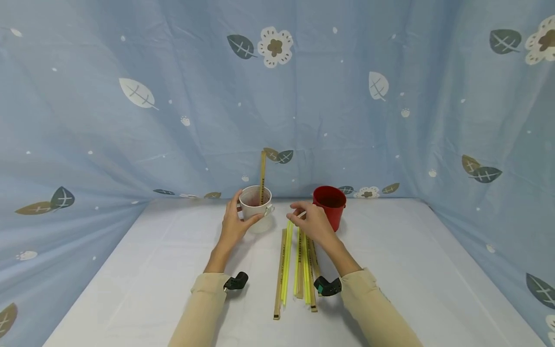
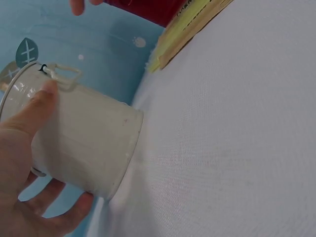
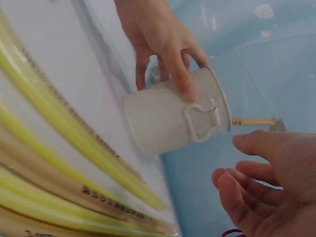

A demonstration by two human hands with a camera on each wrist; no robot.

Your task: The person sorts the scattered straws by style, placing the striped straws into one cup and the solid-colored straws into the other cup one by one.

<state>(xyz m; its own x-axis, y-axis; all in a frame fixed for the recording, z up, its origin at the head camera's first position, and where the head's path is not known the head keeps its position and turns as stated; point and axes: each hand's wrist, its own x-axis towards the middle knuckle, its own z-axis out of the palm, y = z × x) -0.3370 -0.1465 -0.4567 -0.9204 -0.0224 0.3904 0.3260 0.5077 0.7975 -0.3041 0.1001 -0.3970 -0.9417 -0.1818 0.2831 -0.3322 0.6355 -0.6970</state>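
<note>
My left hand (image 1: 231, 227) holds a small white metal bucket (image 1: 256, 211) from its left side, thumb across the front and fingers round the far side. One slim brown paper packet with dark print (image 1: 262, 168) stands upright in this bucket. To the right, my right hand (image 1: 316, 222) hovers above the upper ends of several long yellow strips (image 1: 286, 270) and brown printed packets (image 1: 279, 284) lying on the table. Its fingers (image 3: 234, 190) are loosely bent, with nothing between them in the right wrist view. The white bucket's side handle (image 3: 200, 123) faces that hand.
A red bucket (image 1: 335, 212) stands just beyond my right hand, which partly covers it. A white cloth (image 1: 173, 270) covers the table. Behind hangs a blue curtain (image 1: 208, 120) with leaves and flowers, close to both buckets.
</note>
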